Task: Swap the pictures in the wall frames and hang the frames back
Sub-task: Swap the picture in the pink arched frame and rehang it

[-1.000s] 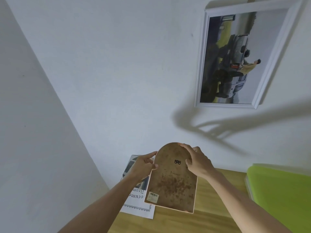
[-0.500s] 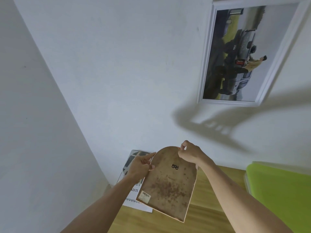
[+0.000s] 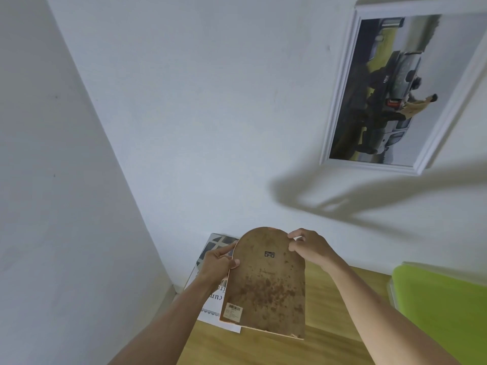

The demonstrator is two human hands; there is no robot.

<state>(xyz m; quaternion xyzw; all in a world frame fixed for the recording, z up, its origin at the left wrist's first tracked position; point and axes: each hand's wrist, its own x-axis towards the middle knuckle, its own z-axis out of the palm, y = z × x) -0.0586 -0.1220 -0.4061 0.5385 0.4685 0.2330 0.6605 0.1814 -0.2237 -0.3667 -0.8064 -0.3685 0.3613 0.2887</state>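
Observation:
I hold an arch-topped frame with its stained brown back towards me, a small metal hanger near its top and a barcode sticker at its lower left. My left hand grips its left edge. My right hand pinches its upper right edge. The frame hangs just above the wooden table. A white-framed picture of a car and a person hangs on the wall at the upper right.
A printed sheet and another picture lie on the table under the frame, against the wall corner. A lime green box stands at the right. The left wall is close by.
The frame was tilted to the left half a second ago and now stands straighter. My right hand has shifted from its top to its upper right edge. The view has turned slightly.

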